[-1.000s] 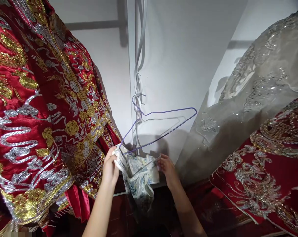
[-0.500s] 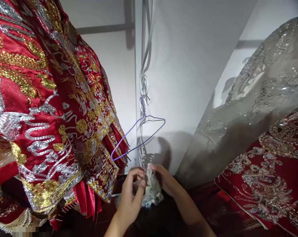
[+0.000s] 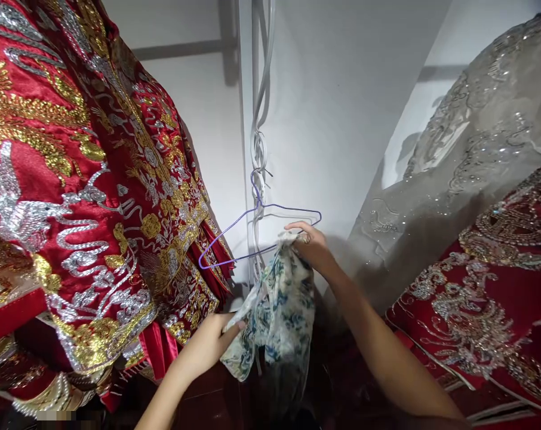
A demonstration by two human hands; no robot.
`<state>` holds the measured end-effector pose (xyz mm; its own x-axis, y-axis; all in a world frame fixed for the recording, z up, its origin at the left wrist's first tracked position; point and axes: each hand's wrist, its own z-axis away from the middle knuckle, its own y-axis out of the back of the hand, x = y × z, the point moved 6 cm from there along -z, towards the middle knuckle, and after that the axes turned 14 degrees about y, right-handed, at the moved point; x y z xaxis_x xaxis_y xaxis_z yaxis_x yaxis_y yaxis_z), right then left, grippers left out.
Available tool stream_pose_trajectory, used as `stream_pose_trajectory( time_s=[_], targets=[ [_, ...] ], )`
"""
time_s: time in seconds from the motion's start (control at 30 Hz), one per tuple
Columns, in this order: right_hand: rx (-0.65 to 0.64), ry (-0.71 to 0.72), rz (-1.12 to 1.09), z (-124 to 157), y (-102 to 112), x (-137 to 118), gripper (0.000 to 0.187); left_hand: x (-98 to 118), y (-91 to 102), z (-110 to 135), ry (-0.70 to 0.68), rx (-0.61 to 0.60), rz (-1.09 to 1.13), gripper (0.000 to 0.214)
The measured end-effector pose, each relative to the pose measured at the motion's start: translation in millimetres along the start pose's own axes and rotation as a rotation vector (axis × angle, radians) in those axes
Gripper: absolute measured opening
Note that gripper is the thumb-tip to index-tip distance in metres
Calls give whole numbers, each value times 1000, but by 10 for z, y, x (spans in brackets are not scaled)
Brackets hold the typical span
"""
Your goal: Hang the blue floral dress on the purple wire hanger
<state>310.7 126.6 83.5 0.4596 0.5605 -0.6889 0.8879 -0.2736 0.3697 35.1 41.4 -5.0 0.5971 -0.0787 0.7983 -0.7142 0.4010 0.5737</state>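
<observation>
A light garment with a blue-green floral print (image 3: 286, 304) hangs down between my two hands. Its gathered upper edge is gripped by my right hand (image 3: 310, 242), right at the lower bar of a purple wire hanger (image 3: 226, 230). Lower and to the left, my left hand (image 3: 217, 337) pinches another edge of the same cloth between thumb and fingers. The hanger is hooked on a white cable-like strand (image 3: 258, 146) that runs down the wall. Cloth covers part of the hanger's lower bar; whether it wraps around the bar I cannot tell.
On the left hangs a red jacket with gold and silver embroidery (image 3: 149, 179). A pale sequined gown (image 3: 498, 137) and a red beaded garment (image 3: 489, 310) fill the right side. Behind the hanger stands a white wall (image 3: 333, 119).
The garment, bunched low between my hands before, is now raised and spread out. My right hand has moved up to the hanger. My left hand has shifted left and slightly down.
</observation>
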Motion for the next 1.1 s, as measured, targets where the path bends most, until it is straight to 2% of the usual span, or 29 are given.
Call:
stream_pose_trajectory(
  time_s=[0.1,0.17,0.23,0.27,0.33,0.4,0.47,0.53,0.63,0.77,0.83,0.97,1.1],
  targets=[
    [-106,24,39,-32,-234,234,19,-132,198,26,32,19,-212,44],
    [-187,16,105,53,-315,305,23,-236,318,13,66,71,-327,34],
    [-201,-8,169,154,-267,308,25,-284,424,-43,83,128,-385,25],
    [-183,-16,193,192,-202,281,26,-274,473,-89,82,155,-397,27],
    [-149,-29,219,240,-56,194,27,-177,582,-209,70,233,-416,33],
    [-163,-48,202,260,40,86,26,10,723,-331,28,367,-426,37],
    [-172,-50,179,270,87,-31,25,222,858,-413,-60,491,-413,40],
    [-141,-27,181,278,106,-134,23,371,961,-440,-170,554,-386,44],
    [-137,5,200,294,62,-179,21,354,1037,-413,-249,560,-370,40],
    [-140,-18,282,308,6,-38,28,106,994,-322,-199,496,-378,31],
    [-150,-22,285,323,-37,19,28,91,963,-258,-208,491,-341,31],
    [-170,24,235,379,-152,-20,19,373,959,-269,-333,500,-256,24],
    [-125,32,223,453,-171,-83,14,655,1032,-587,-345,507,-208,22]
  ],
)
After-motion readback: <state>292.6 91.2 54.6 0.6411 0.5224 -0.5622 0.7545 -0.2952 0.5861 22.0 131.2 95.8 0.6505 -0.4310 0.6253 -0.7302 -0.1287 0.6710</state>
